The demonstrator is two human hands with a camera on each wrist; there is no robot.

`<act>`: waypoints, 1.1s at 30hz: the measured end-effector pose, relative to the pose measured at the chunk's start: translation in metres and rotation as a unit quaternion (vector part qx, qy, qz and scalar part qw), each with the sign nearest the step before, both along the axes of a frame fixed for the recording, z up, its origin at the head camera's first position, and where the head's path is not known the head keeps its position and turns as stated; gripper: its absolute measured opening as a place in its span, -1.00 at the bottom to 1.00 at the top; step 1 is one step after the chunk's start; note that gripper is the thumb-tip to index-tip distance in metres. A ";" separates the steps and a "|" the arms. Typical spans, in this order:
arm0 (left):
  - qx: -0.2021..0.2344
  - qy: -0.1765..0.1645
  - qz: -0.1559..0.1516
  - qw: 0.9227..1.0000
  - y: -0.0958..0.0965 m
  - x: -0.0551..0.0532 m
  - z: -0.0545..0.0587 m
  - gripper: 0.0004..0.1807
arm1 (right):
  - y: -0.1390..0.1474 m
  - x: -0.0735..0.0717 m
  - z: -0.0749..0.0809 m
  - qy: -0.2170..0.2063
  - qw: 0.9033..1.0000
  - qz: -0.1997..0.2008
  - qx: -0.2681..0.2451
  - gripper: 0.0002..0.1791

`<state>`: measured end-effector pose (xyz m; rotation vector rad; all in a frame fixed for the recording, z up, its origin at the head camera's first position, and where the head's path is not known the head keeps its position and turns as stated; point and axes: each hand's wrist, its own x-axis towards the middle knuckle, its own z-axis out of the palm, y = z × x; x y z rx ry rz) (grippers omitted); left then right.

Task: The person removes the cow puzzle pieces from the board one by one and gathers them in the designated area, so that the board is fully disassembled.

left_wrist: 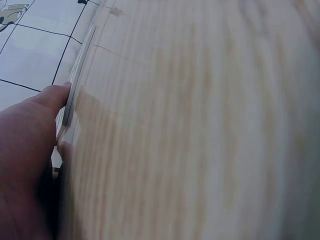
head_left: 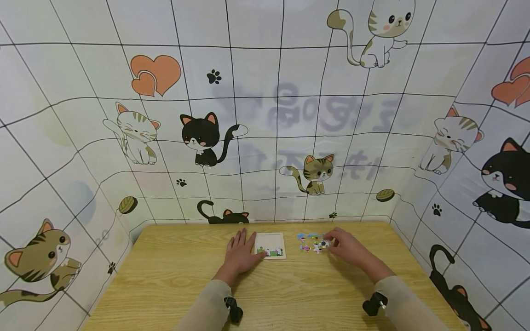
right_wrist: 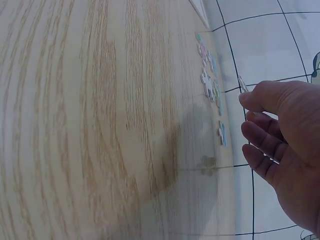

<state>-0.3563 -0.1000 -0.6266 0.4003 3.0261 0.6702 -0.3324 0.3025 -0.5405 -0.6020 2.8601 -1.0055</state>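
Note:
My left hand (head_left: 241,253) lies with fingers spread beside a jigsaw puzzle tray (head_left: 269,234), its thumb on the tray's lower left edge. In the left wrist view the thumb (left_wrist: 52,99) rests at that thin edge. Along the bottom of the tray runs a strip of joined green and white pieces; above them the white backing shows. My right hand (head_left: 345,247) pinches a puzzle piece (right_wrist: 243,84) between thumb and fingers, raised over the table in the right wrist view. Loose puzzle pieces (head_left: 317,248) lie just left of that hand.
Both hands work near the far edge of a wooden table (head_left: 285,294). Behind it hangs a white cloth (head_left: 265,115) with a black grid and cartoon cats, which also runs along both sides. Several loose pieces are spread between the tray and the right hand.

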 end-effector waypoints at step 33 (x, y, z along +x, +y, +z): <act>-0.001 -0.003 -0.002 1.000 0.000 0.001 0.001 0.06 | 0.014 -0.005 -0.016 0.000 1.000 -0.009 0.020 -0.75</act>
